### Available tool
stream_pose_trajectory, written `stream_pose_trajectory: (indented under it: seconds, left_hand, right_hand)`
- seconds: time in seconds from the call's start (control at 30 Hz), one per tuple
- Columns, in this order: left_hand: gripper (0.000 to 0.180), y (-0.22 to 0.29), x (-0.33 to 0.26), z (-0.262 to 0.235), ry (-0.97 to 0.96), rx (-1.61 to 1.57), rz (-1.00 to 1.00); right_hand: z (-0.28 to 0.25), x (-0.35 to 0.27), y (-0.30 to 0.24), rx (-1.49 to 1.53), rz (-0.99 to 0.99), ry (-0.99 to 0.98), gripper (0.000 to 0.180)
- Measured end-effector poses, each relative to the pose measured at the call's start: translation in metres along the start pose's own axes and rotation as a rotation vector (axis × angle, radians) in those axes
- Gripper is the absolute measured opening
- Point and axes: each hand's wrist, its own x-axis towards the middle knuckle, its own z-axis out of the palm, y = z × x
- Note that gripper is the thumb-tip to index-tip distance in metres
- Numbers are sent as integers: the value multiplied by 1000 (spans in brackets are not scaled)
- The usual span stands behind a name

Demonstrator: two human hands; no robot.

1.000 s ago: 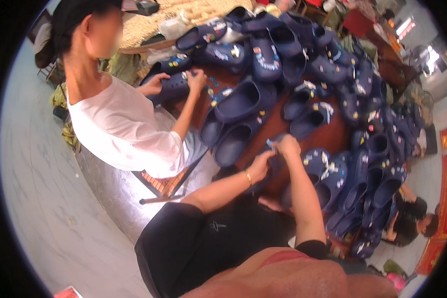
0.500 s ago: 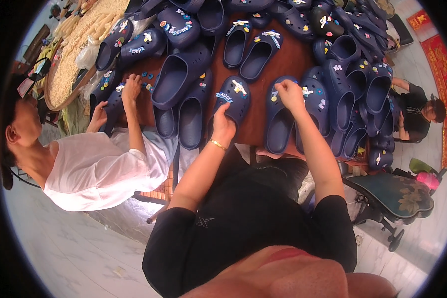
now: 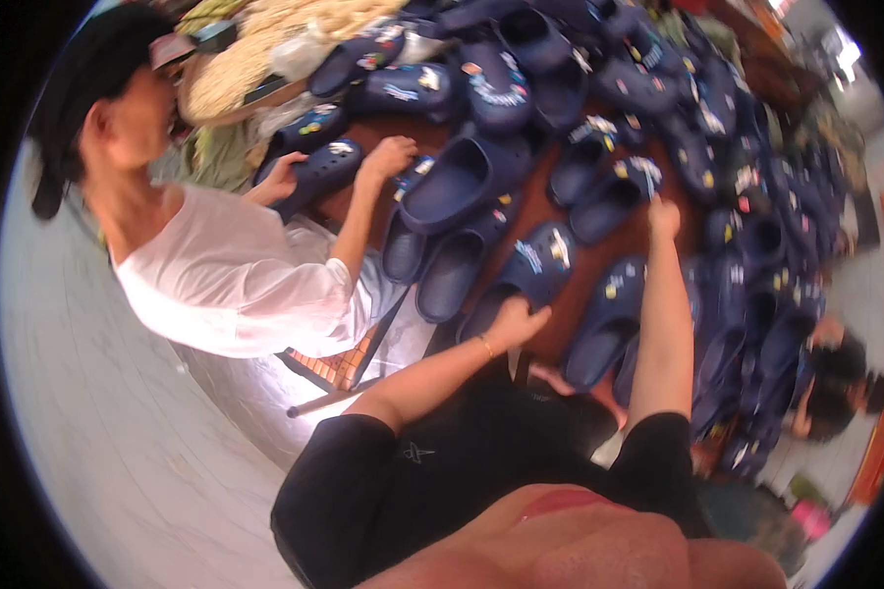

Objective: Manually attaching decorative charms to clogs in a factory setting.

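The navy clog (image 3: 532, 270) is lying on the brown table (image 3: 599, 257) among many others; the left hand (image 3: 514, 321) is gripping its heel. The right hand (image 3: 663, 216) seems pinched on a charm, though blurred. Steadying the clog would help.

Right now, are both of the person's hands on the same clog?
No: the left hand rests on a near navy clog, the right hand reaches another clog farther away.
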Motion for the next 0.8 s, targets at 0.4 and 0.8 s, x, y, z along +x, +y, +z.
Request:
stream_pose_trajectory:
  seconds: [0.4,0.8]
  left_hand:
    - [40,0,-6,-2,60,-9,73]
    - [41,28,-8,-19,93,-22,53]
  right_hand:
    - [-13,9,-81,-156,204,-143,46]
    - [29,62,-50,-13,503,-483,33]
